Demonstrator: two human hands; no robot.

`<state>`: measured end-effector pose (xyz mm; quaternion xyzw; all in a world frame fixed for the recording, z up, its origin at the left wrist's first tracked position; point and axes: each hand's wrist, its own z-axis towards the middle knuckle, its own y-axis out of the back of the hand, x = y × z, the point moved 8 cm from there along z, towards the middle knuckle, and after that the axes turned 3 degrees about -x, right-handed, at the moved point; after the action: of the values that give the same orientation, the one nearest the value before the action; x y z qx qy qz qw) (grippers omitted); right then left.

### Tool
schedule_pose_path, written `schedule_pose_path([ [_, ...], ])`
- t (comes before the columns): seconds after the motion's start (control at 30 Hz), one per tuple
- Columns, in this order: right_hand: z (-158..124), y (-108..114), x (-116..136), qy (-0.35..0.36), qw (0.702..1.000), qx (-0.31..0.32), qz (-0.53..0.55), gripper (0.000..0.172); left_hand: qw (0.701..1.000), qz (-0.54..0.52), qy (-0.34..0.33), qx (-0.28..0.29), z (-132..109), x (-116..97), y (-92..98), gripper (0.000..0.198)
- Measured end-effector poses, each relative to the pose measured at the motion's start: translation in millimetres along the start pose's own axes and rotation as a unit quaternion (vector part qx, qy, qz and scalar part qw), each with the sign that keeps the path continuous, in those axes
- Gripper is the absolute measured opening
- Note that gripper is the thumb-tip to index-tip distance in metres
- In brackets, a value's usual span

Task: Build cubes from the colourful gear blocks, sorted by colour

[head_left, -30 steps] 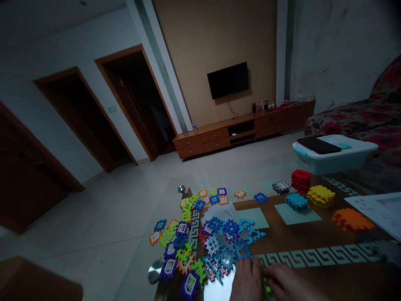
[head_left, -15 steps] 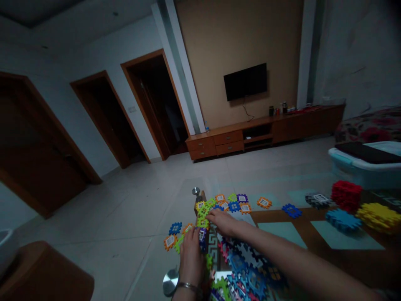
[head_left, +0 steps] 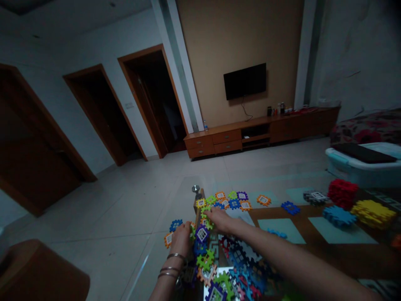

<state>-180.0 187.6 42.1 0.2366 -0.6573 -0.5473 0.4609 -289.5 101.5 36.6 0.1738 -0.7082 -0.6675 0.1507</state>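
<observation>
Flat plastic interlocking tiles with toothed edges and window patterns lie along the left edge of the low table. My right hand (head_left: 218,219) reaches across from the right, its fingers bent down onto a yellow-green tile (head_left: 204,212) in this row. My left hand (head_left: 181,240) is at the outer side of the edge, fingers curled on the tiles there; a blue tile (head_left: 176,225) and an orange tile (head_left: 168,239) show beside it. Between the hands and nearer me are a purple tile (head_left: 202,233) and a green tile (head_left: 206,260). The left fingertips partly cover what they touch.
Loose tiles (head_left: 242,276) are heaped under my right forearm. Red (head_left: 342,193), light blue (head_left: 338,216) and yellow (head_left: 372,212) tile stacks stand to the right, before a lidded plastic bin (head_left: 360,167). A brown rounded stool (head_left: 44,271) is at lower left. A TV cabinet (head_left: 225,142) lines the far wall.
My left hand has shifted left and slightly up, off the purple tile, which now shows fully. My right hand stays nearly in place on the yellow-green tile. The view has moved slightly.
</observation>
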Motion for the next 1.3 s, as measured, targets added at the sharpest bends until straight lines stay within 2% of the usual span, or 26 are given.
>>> schedule_pose_path([
  [0.1, -43.8, 23.0, -18.1, 0.003, 0.999, -0.018, 0.034, 0.071, 1.0, 0.018, 0.016, -0.005, -14.6, 7.7, 14.9, 0.051],
  [0.23, -137.4, 48.2, -35.0, 0.04, 0.989, -0.043, 0.139, 0.073, 0.999, 0.021, 0.008, -0.025, -38.3, 6.5, 32.6, 0.051],
  [0.37, -229.5, 43.4, -36.0, 0.064, 0.974, -0.008, 0.215, 0.081, 0.994, -0.061, -0.068, -0.053, -70.9, -27.5, 30.0, 0.052],
  [0.47, -265.5, 34.8, -33.0, 0.067, 0.968, -0.016, 0.242, 0.082, 0.982, -0.139, -0.115, -0.052, -98.0, -65.7, 14.3, 0.053],
  [0.6, -275.6, 34.9, -25.5, 0.075, 0.959, -0.048, 0.27, 0.076, 0.955, -0.202, -0.199, -0.082, -126.7, -119.5, -1.5, 0.054],
  [0.7, -274.3, 36.5, -25.4, 0.067, 0.957, -0.04, 0.281, 0.073, 0.943, -0.218, -0.231, -0.102, -136.6, -144.7, -6.9, 0.055],
  [0.8, -274.2, 37.9, -40.3, 0.039, 0.957, -0.045, 0.284, 0.074, 0.942, -0.21, -0.258, -0.046, -141.2, -166.1, -14.2, 0.059],
  [0.9, -277.2, 41.0, -69.7, -0.015, 0.957, -0.088, 0.277, 0.073, 0.947, -0.196, -0.256, 0.016, -147.9, -187.6, -19.3, 0.067],
  [1.07, -278.5, 44.7, -104.4, -0.061, 0.958, -0.137, 0.245, 0.054, 0.951, -0.189, -0.219, 0.113, -165.3, -223.2, -39.9, 0.074],
  [1.17, -263.1, 48.6, -101.2, -0.05, 0.961, -0.144, 0.231, 0.045, 0.955, -0.193, -0.197, 0.106, -166.0, -218.9, -45.0, 0.073],
  [1.23, -243.5, 49.2, -86.5, -0.035, 0.966, -0.134, 0.22, 0.04, 0.963, -0.189, -0.181, 0.066, -158.5, -198.8, -37.9, 0.067],
  [1.3, -218.9, 44.8, -62.9, -0.018, 0.972, -0.116, 0.203, 0.038, 0.974, -0.171, -0.147, 0.012, -145.5, -166.2, -24.7, 0.056],
])
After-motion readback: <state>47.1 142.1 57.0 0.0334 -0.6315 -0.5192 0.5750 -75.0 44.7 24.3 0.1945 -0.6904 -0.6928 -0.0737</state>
